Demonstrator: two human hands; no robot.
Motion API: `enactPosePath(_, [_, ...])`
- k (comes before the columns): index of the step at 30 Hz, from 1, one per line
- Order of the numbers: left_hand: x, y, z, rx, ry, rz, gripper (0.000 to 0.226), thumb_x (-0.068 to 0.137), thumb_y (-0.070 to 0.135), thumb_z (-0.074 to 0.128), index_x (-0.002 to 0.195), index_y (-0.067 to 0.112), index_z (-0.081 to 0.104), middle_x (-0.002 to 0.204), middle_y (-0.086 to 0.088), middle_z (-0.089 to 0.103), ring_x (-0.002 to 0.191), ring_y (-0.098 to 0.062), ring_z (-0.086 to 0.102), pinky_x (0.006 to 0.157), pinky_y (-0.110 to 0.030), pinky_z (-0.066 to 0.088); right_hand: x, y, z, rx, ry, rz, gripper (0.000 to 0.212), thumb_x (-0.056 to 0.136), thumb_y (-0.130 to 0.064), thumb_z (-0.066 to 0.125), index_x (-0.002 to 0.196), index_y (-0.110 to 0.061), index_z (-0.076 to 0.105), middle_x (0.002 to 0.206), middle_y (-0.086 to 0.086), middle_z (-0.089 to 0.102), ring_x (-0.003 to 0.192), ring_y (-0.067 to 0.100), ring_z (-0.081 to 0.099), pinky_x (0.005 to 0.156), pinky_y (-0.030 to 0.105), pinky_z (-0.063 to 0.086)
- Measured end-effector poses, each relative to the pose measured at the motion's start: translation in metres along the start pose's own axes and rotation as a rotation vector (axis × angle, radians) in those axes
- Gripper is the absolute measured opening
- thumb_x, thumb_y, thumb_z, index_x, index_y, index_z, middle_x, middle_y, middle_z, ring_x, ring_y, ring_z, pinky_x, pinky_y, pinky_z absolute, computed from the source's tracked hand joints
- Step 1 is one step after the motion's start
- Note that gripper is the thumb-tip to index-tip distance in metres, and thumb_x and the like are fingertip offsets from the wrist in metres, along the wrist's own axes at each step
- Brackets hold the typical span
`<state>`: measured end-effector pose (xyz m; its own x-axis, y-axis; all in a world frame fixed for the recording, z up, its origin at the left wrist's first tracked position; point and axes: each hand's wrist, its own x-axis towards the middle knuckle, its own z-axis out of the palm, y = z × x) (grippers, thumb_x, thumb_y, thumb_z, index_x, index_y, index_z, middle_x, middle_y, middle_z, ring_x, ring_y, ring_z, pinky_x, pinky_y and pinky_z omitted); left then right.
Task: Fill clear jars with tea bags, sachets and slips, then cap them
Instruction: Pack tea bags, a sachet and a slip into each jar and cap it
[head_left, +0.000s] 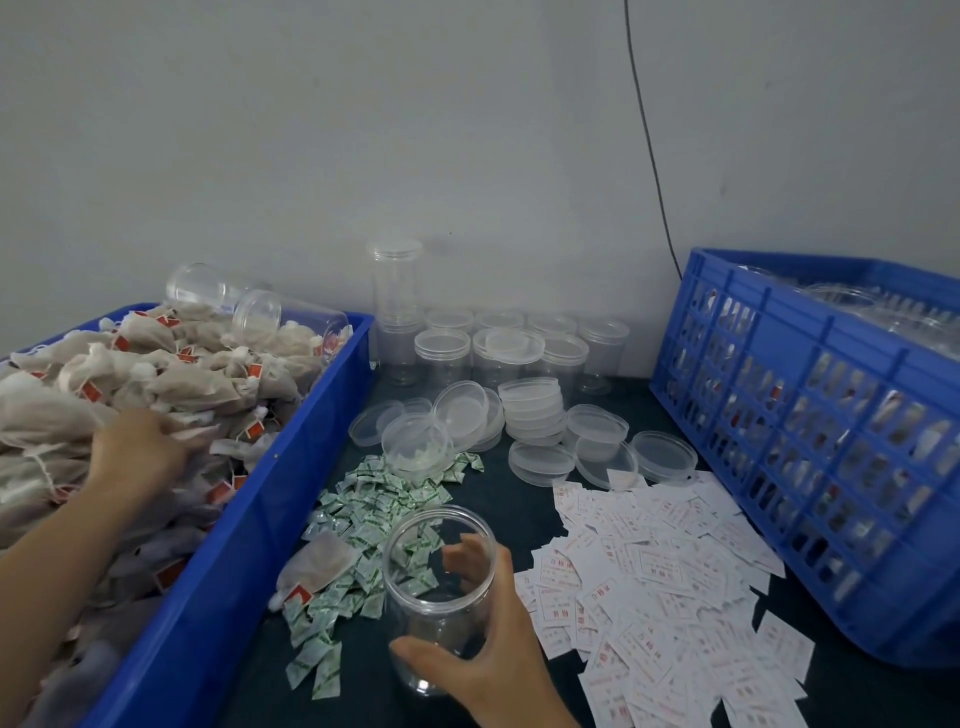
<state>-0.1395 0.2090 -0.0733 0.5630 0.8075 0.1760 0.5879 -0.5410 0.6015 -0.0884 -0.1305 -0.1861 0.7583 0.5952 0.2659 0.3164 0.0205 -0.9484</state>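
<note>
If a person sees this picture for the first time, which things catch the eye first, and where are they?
On the left, a blue bin heaped with tea bags, the left hand lying on them. In front, the right hand grips an open clear jar, between green sachets and white slips. A blue crate stands at the right.

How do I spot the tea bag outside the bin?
Right of the blue bin, green sachets litter the dark table. The tea bag lies on them, left of the held jar: the only beige pouch with a red tag among them.
</note>
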Motion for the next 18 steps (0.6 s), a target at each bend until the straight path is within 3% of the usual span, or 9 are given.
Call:
enactPosePath(3, [-0.007, 0.024, -0.015, -0.034, 0.010, 0.133, 0.020, 0.089, 0.013, 0.066, 0.074, 0.001, 0.071, 0.067, -0.017, 0.067, 0.070, -0.038, 0.063, 0.066, -0.040, 0.050, 0.001, 0.000, 0.001, 0.003, 0.007, -0.004, 0.092, 0.059, -0.058, 0.091, 0.132, -0.054, 0.036, 0.128, -0.027, 0.053, 0.127, -0.002, 0.051, 0.096, 0.007, 0.042])
enactPosePath(7, [-0.033, 0.070, -0.032, -0.147, 0.047, 0.311, 0.013, 0.088, 0.021, 0.067, 0.081, 0.010, 0.071, 0.082, -0.014, 0.069, 0.082, -0.038, 0.063, 0.060, -0.029, 0.041, 0.001, -0.001, 0.001, 0.015, -0.009, -0.011, 0.092, 0.059, -0.058, 0.091, 0.133, -0.054, 0.036, 0.127, -0.028, 0.053, 0.127, -0.002, 0.051, 0.096, 0.008, 0.043])
enactPosePath(13, [-0.096, 0.124, -0.023, -0.323, -0.424, 0.405, 0.004, 0.082, 0.020, 0.070, 0.078, 0.019, 0.072, 0.068, 0.001, 0.070, 0.055, -0.011, 0.066, 0.045, -0.016, 0.051, 0.000, -0.006, -0.001, 0.028, 0.003, -0.019, 0.085, 0.060, -0.058, 0.090, 0.128, -0.055, 0.038, 0.126, -0.027, 0.055, 0.128, 0.001, 0.050, 0.099, 0.011, 0.043])
enactPosePath(16, [-0.123, 0.133, 0.002, -0.294, -0.655, 0.438, 0.002, 0.081, 0.021, 0.073, 0.079, 0.020, 0.073, 0.074, 0.004, 0.072, 0.058, -0.012, 0.067, 0.055, -0.021, 0.055, 0.001, -0.010, -0.001, 0.025, 0.013, -0.020, 0.083, 0.062, -0.053, 0.090, 0.128, -0.055, 0.040, 0.126, -0.026, 0.056, 0.126, 0.000, 0.052, 0.096, 0.008, 0.043])
enactPosePath(18, [-0.125, 0.132, 0.016, -0.194, -0.649, 0.497, 0.003, 0.080, 0.026, 0.075, 0.081, 0.024, 0.073, 0.077, 0.008, 0.072, 0.069, -0.005, 0.067, 0.063, -0.019, 0.053, 0.002, -0.010, -0.001, 0.031, 0.001, -0.032, 0.085, 0.064, -0.050, 0.091, 0.132, -0.049, 0.041, 0.129, -0.019, 0.058, 0.127, 0.007, 0.055, 0.099, 0.017, 0.047])
